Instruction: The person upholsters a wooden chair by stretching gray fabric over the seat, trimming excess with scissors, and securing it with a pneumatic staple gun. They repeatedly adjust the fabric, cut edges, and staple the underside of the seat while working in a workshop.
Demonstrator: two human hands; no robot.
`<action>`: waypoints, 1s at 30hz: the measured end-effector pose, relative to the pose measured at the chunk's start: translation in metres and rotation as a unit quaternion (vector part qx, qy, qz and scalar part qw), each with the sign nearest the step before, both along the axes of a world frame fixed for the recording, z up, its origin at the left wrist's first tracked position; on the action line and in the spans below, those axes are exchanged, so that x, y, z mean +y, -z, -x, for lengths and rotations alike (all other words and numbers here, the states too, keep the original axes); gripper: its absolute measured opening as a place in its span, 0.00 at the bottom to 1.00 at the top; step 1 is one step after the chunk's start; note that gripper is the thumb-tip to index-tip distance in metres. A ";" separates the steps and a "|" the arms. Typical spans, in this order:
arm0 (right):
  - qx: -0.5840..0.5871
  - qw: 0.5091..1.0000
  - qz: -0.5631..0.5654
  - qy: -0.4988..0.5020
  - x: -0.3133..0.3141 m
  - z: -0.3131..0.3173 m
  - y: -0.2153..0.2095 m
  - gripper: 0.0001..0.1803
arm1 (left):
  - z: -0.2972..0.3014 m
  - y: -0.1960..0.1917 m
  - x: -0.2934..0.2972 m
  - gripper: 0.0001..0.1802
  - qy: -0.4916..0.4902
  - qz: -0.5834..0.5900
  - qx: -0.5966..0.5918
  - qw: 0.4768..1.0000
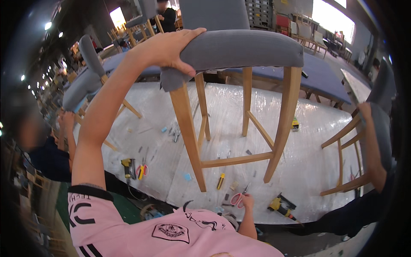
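A grey upholstered chair (pixel 244 49) with pale wooden legs stands on the plastic-covered table before me, its backrest rising behind the seat. Over the seat's left corner lies my left hand (pixel 173 49), with the thumb pressed to the side and the fingers across the top. Some loose grey fabric hangs at that corner, beside the leg top. Low in the view, my right hand (pixel 247 201) has its fingers closed around the handles of scissors (pixel 239 197), close to the table top. The scissors' blades point up and away from me.
Near my right hand lie a yellow-black staple gun (pixel 281 207) and a yellow-handled tool (pixel 221 180). Another staple gun (pixel 128 168) and red-handled pliers (pixel 143 169) lie left. Co-workers handle grey chairs on both sides. Behind runs a blue-topped table (pixel 317 81).
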State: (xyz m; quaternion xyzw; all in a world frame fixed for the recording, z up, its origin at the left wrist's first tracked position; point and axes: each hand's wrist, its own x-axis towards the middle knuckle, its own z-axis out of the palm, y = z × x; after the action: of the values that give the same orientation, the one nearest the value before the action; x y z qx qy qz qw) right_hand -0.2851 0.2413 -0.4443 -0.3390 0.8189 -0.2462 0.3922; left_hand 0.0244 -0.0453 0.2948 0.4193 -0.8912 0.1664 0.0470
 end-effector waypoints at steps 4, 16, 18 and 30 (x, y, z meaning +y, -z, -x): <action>-0.030 0.976 0.038 0.214 0.030 0.036 0.039 0.21 | 0.015 -0.001 0.013 0.72 -0.013 0.028 -0.034 0.999; -0.226 0.782 0.001 0.581 0.084 0.148 0.022 0.39 | 0.020 0.049 0.010 0.65 -0.033 0.206 -0.031 0.978; -0.171 0.807 -0.035 0.564 0.078 0.151 0.021 0.44 | 0.020 0.057 0.007 0.63 -0.025 0.264 -0.034 0.964; -0.283 0.762 -0.049 0.581 0.092 0.184 0.012 0.34 | 0.019 0.073 0.017 0.64 -0.020 0.321 0.000 0.947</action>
State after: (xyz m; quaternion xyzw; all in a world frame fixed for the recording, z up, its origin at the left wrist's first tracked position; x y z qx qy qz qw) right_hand -0.4694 0.3332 -0.4562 0.3064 0.7218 -0.4709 0.4041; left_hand 0.0052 -0.0280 0.2214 0.3998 -0.7823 0.4444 0.1753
